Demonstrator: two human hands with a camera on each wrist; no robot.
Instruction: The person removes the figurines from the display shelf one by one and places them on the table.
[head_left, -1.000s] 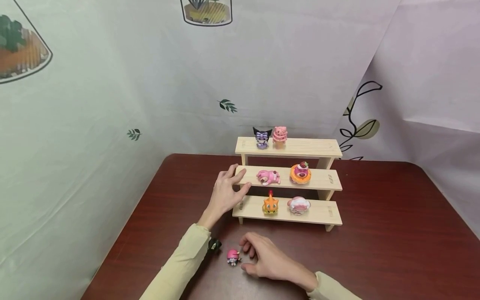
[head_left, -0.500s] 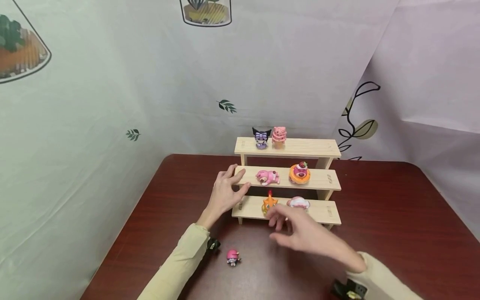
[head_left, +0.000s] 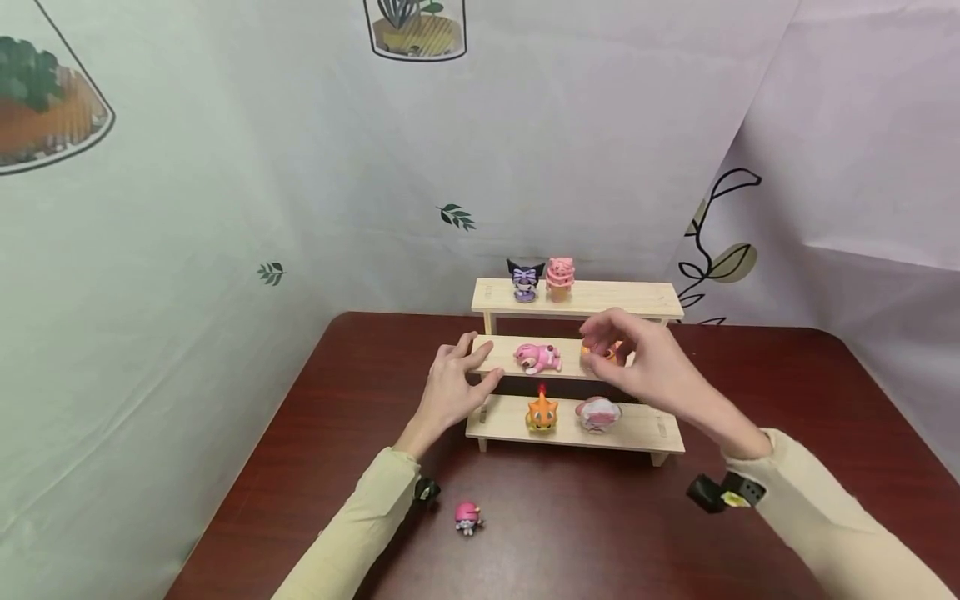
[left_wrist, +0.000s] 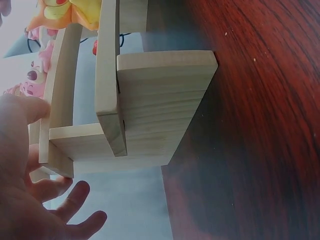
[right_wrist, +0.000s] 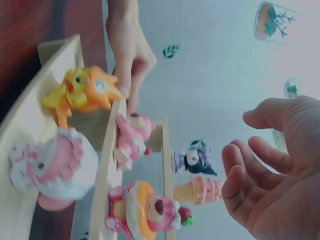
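Note:
My left hand (head_left: 448, 390) holds the left end of the middle board of a three-tier wooden display shelf (head_left: 622, 295). Thumb and fingers lie on either side of the board end in the left wrist view. My right hand (head_left: 651, 365), fingers loosely curled and holding nothing, hovers before the middle tier's right part. It partly covers an orange-ringed bear figurine (right_wrist: 142, 210) in the head view; the right wrist view shows them apart. A lying pink bear figurine (head_left: 537, 357) shares that tier. Below sit an orange dragon figurine (head_left: 542, 413) and a pink-and-white figurine (head_left: 598, 414).
On the top tier stand a purple-and-black figurine (head_left: 525, 282) and a pink ice-cream-cone figurine (head_left: 559, 278). A small pink-capped figurine (head_left: 467, 517) stands on the dark red table (head_left: 570, 533) in front of the shelf. A pale printed cloth (head_left: 360, 167) hangs behind.
My right hand has moved from beside the pink-capped figurine up and right, past the lower tier, to the middle tier's right part. The left hand stays on the shelf; the figurines have not moved.

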